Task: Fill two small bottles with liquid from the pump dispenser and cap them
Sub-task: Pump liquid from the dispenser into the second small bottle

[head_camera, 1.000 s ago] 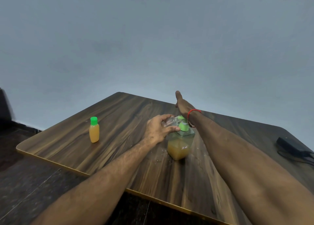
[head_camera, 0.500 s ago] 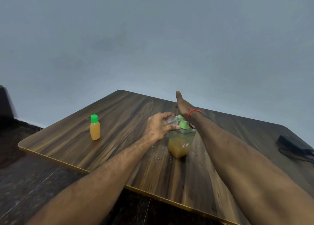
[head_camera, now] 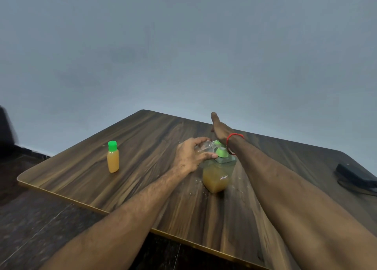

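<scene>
A clear pump dispenser (head_camera: 216, 178) with a green pump head (head_camera: 222, 152) stands on the wooden table (head_camera: 142, 178), partly full of orange liquid. My left hand (head_camera: 190, 155) grips a small clear bottle (head_camera: 205, 146), tilted with its mouth by the green nozzle. My right hand (head_camera: 219, 128) lies beyond the pump with fingers stretched forward, its wrist with a red thread directly above the pump head. A second small bottle (head_camera: 113, 157), full of orange liquid and capped in green, stands upright to the left.
A black power adapter (head_camera: 356, 175) with its cable lies at the table's right edge. Small droplets speckle the wood around the dispenser. The table's near edge runs diagonally above a dark floor (head_camera: 30, 218). A plain grey wall rises behind.
Both hands and the bottles keep their places; only the camera view has shifted slightly.
</scene>
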